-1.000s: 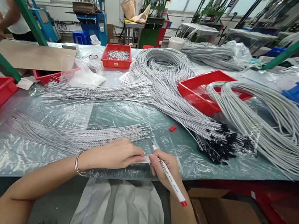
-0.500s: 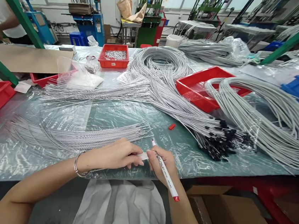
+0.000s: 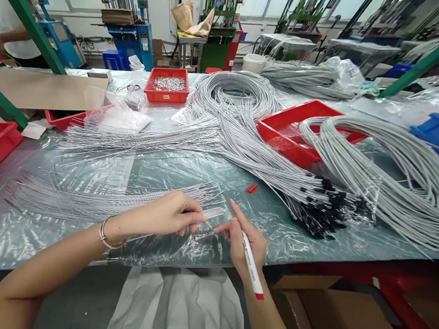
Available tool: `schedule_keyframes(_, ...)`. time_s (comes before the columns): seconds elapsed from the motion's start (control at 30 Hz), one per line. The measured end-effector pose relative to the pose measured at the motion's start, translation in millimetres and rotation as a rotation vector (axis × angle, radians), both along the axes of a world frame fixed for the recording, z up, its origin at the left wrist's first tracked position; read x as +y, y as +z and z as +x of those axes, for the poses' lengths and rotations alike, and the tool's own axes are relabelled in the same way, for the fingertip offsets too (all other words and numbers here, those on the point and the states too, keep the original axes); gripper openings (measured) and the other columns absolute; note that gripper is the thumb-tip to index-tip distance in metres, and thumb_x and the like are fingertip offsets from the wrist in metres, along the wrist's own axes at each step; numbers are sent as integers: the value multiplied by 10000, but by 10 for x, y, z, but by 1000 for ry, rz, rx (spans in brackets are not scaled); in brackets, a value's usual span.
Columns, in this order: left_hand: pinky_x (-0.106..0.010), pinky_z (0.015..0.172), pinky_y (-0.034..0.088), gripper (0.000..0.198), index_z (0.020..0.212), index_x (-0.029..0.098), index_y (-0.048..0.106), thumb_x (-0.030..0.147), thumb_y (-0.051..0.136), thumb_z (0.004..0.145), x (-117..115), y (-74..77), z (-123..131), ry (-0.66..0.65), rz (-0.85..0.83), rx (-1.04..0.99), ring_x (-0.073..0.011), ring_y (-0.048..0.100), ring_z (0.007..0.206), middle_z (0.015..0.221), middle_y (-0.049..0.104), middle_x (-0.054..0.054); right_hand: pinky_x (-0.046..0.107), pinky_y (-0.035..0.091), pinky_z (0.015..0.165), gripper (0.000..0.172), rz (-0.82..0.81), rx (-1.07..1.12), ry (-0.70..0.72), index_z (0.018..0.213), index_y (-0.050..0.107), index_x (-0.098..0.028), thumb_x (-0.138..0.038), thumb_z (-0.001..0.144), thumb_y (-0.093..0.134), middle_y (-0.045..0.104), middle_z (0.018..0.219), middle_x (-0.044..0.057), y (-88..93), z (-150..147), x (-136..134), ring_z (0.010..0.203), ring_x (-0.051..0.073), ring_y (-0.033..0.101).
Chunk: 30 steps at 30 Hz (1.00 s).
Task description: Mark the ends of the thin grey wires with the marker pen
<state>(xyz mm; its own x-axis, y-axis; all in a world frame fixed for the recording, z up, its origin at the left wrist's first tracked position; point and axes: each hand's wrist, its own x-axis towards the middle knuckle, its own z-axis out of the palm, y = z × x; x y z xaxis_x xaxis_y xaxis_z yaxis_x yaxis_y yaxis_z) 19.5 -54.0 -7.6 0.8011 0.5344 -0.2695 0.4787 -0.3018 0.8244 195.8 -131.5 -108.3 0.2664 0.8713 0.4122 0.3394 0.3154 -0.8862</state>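
Note:
My left hand (image 3: 177, 215) pinches a few thin grey wires (image 3: 213, 212), whose ends stick out to the right of its fingertips. Just to the right, my right hand (image 3: 245, 238) holds a white marker (image 3: 251, 264) with a red end pointing down toward my wrist. Its index finger is stretched out, and the marker's other end is hidden in the hand. A flat bundle of grey wires (image 3: 94, 201) lies beyond and left of my left hand. The small red cap (image 3: 252, 188) rests on the plastic-covered table (image 3: 187, 169).
Behind the hands lie a large wire coil (image 3: 237, 90) and black-tipped wires (image 3: 327, 207). A red tray (image 3: 166, 96) holds small metal parts. Another red tray (image 3: 281, 134) is partly under a thick coil (image 3: 391, 172) at right. A person (image 3: 13, 33) stands at far left.
My left hand has drawn slightly left with the wires. My right hand has moved a little right, away from them, and its index finger has straightened.

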Motion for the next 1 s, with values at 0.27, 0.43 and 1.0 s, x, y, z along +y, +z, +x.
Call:
schedule_keyframes(0.27, -192, 520, 397, 383, 722, 138, 587, 410, 421, 933, 36, -12, 93, 31, 18, -44, -94, 535, 530, 570, 550, 8, 280, 491, 503, 446, 89, 48, -31, 1358, 468, -178, -177, 914, 424, 676, 584, -5, -54, -273, -2, 484, 149, 588)
schedule_keyframes(0.43, -184, 518, 378, 385, 698, 141, 575, 394, 414, 939, 11, 46, 147, 14, 67, -83, -83, 515, 518, 559, 544, 15, 285, 509, 529, 473, 127, -53, -71, 1376, 442, -170, -159, 903, 440, 686, 651, 13, -17, -270, -4, 482, 144, 579)
schedule_keyframes(1.0, -189, 515, 410, 378, 761, 135, 600, 417, 420, 937, -20, 81, 143, -72, 4, -32, -89, 540, 528, 618, 578, 2, 259, 408, 478, 174, 38, -179, 91, 817, 612, -191, -330, 856, 515, 542, 508, -27, 215, 11, 21, 461, 130, 486)
